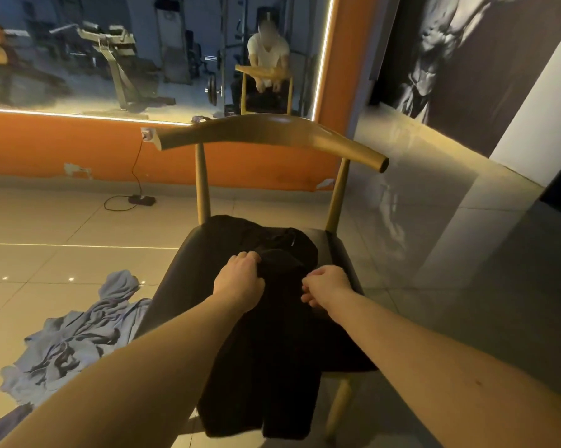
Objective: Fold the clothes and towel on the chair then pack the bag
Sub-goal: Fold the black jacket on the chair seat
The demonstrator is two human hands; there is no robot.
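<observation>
A black garment (272, 350) lies over the dark seat of a wooden chair (272, 134) and hangs down over the seat's front edge. My left hand (240, 279) grips a bunched fold of the garment near its upper part. My right hand (326, 284) is beside it on the right, fingers curled, pinching the black cloth. A crumpled grey-blue cloth (78, 334) lies on the floor tiles left of the chair. No bag is in view.
An orange wall with a large mirror (143, 53) stands behind the chair; the mirror shows gym machines and a seated person. A power strip with cable (141, 199) lies on the floor by the wall. Tiled floor surrounds the chair.
</observation>
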